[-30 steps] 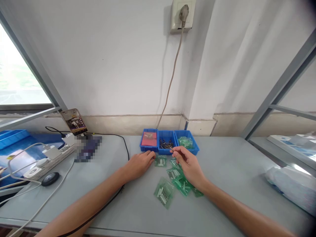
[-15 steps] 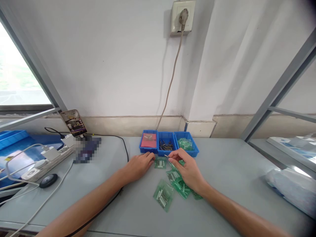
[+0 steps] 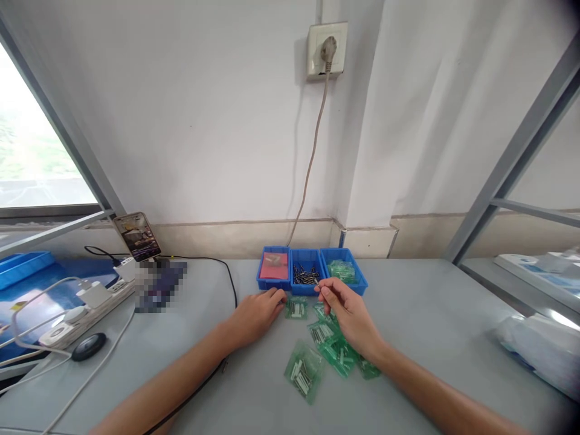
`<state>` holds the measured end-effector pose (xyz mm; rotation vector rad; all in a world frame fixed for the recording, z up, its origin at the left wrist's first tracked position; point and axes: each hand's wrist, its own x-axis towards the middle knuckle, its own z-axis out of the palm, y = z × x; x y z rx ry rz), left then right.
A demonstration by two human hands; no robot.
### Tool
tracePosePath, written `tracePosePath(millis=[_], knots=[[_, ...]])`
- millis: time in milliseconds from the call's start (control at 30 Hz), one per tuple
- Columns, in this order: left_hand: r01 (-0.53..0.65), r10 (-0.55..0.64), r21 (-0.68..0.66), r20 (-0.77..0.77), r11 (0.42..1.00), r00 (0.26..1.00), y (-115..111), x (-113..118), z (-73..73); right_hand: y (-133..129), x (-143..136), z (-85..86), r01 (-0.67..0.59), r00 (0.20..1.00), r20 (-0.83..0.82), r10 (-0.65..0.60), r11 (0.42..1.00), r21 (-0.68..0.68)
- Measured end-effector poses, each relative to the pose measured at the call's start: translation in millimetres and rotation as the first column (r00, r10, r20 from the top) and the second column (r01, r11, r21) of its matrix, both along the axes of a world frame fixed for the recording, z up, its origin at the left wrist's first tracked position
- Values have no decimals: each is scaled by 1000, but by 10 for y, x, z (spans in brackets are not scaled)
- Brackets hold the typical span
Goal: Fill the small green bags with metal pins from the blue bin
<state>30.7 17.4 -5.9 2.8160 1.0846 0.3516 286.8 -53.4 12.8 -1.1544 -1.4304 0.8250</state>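
- Nearest the wearer, both forearms reached forward across the grey worktop (image 3: 430,314), the two hands apart from each other.
- A green packet (image 3: 302,370) of small pale parts lay on the worktop between the forearms, short of both hands.
- Under and just behind the right hand (image 3: 351,314) lay a loose heap of green packets (image 3: 333,344), overlapping one another; some were hidden by the wrist.
- The right hand was raised a little off the worktop, thumb and forefinger pinched together on a thin metal pin (image 3: 316,281) whose tip stuck out toward the trays.
- The left hand (image 3: 258,314) lay palm down on the worktop, fingers loosely curled and holding nothing that could be seen, its fingertips just beside a single green packet (image 3: 296,309).
- That single packet lay flat between the two hands, closer to the left fingertips than to the right hand.
- Just beyond the hands stood three blue trays in a row, touching side by side: the left tray (image 3: 273,270) held a red sheet, the middle tray (image 3: 306,273) held dark metal pins, the right tray (image 3: 345,270) held more green packets.
- The pinched pin hovered at the near edge of the middle tray.
- Well to the left of the left hand lay a white power strip (image 3: 88,301) and a propped phone (image 3: 136,235).
- Farthest off, on the wall above the trays, a plug sat in a wall socket (image 3: 324,49).
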Motion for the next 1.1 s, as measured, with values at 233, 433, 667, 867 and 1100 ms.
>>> tracePosePath(millis=[233, 433, 667, 867, 1100], knots=[[-9, 9, 5, -10, 1000, 1000, 3, 5, 3, -34, -17, -37, 50, 995, 82, -56, 996, 69], [-18, 18, 4, -26, 1000, 1000, -12, 9, 22, -55, -28, -11, 56, 989, 131, -70, 993, 104], [-15, 15, 0, -12, 1000, 1000, -2, 1, 5, -62, -31, -13, 21, 996, 84, -26, 998, 66], [-6, 6, 7, -4, 1000, 1000, 24, -1, -34, -39, -34, 22, -108, 991, -80, 103, 992, -61], [13, -13, 32, 2, 999, 1000, 9, -8, -24, -25, -11, 48, -138, 975, -192, 115, 985, -108]])
